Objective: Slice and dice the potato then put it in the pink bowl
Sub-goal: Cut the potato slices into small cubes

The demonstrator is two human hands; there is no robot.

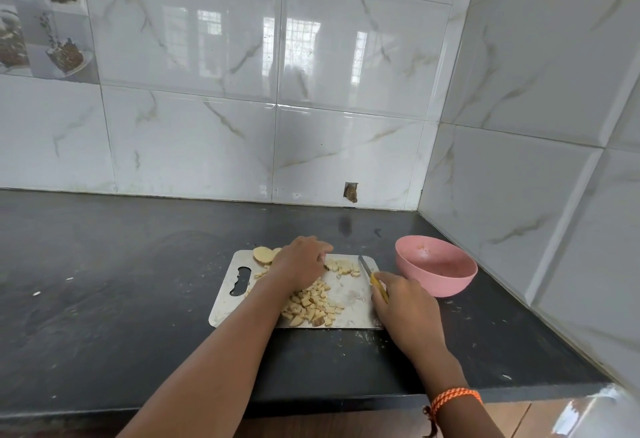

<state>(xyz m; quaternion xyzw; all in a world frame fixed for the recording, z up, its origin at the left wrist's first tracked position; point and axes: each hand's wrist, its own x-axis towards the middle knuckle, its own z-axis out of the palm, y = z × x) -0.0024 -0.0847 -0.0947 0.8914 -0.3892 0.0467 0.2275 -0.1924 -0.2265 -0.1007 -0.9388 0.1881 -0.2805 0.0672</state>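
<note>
My right hand point(403, 306) curls round the yellow-handled knife point(372, 276); my left hand point(301, 262) bends over potato pieces point(343, 267), its grip hidden. Pale diced potato point(311, 304) heaps on the flat steel board point(349, 293). The round pink bowl point(435, 266) just beside holds only smears.

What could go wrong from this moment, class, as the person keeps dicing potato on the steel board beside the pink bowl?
1. The left hand rests on the potato pieces close to the blade of the yellow-handled knife held by the right hand; a finger could get nicked.
2. The heap of pale diced potato cubes lies near the front edge of the flat steel cutting board; pieces may spill onto the black countertop.
</note>
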